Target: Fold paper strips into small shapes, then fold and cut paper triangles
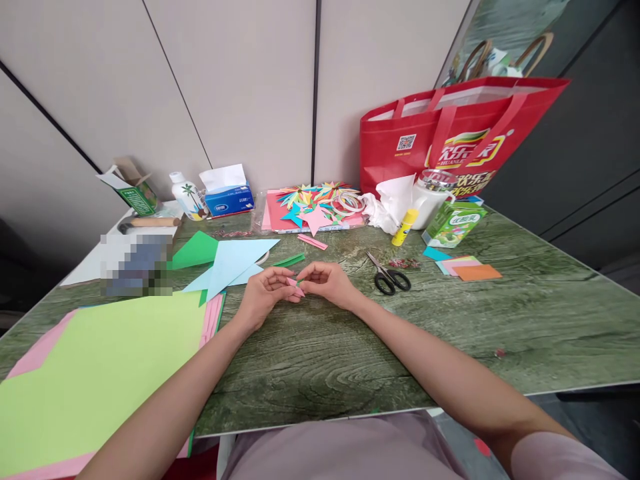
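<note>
Between the left hand (265,293) and the right hand (327,283) is a paper piece (295,287); on the table (320,387), paper sheets (100,373) lie to their left, scissors (386,272) right; behind lies a packet (273,217) with paper stars (317,217) on it, a tissue box (230,201) left, mug (424,208) right, a bag (395,157) behind the mug

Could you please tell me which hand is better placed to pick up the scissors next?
Probably the right hand: the scissors lie to its right, while the left hand is farther away. Both hands' fingers are on the small pink paper, though.
</note>
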A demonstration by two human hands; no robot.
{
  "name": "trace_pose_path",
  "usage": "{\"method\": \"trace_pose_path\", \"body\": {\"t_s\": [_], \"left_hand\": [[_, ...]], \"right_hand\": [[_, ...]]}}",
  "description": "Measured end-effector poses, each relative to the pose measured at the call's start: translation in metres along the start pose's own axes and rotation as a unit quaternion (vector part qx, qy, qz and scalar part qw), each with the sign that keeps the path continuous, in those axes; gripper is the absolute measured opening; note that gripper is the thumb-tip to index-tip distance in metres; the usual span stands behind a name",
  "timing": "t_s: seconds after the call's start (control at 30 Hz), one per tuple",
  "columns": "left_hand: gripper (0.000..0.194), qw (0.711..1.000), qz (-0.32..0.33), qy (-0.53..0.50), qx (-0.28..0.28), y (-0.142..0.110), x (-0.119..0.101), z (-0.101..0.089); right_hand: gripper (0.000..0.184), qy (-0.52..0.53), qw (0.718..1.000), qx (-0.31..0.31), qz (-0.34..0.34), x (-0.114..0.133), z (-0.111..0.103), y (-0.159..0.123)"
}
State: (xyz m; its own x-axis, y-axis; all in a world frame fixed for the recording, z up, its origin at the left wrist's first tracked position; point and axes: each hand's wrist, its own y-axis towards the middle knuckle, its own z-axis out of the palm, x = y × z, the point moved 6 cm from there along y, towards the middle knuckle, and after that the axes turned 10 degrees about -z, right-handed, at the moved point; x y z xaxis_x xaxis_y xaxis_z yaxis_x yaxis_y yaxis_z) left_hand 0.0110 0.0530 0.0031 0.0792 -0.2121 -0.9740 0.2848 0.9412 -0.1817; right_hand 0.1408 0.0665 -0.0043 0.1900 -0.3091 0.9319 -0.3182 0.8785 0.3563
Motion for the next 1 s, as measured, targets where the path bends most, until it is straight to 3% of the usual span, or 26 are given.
{"method": "trace_pose_path", "body": {"t_s": [0.3, 0.63, 0.83, 1.0], "left_hand": [[0.031, 0.999, 0.023, 0.025, -0.014, 0.001, -0.003, -0.002], [0.032, 0.998, 0.013, 0.053, -0.029, 0.000, -0.004, 0.000], [0.028, 0.993, 0.040, 0.092, -0.062, -0.004, -0.009, 0.002], [0.031, 0.996, 0.017, 0.070, -0.044, -0.004, -0.006, 0.003]], "right_hand": [[0.020, 0.023, 0.999, -0.022, 0.043, -0.005, 0.002, -0.001], [0.011, -0.043, 0.999, -0.022, -0.008, -0.001, 0.006, -0.002], [0.018, -0.023, 0.999, -0.030, 0.000, 0.000, 0.005, -0.002], [0.024, -0.012, 0.999, -0.030, 0.015, -0.002, 0.003, -0.002]]}}
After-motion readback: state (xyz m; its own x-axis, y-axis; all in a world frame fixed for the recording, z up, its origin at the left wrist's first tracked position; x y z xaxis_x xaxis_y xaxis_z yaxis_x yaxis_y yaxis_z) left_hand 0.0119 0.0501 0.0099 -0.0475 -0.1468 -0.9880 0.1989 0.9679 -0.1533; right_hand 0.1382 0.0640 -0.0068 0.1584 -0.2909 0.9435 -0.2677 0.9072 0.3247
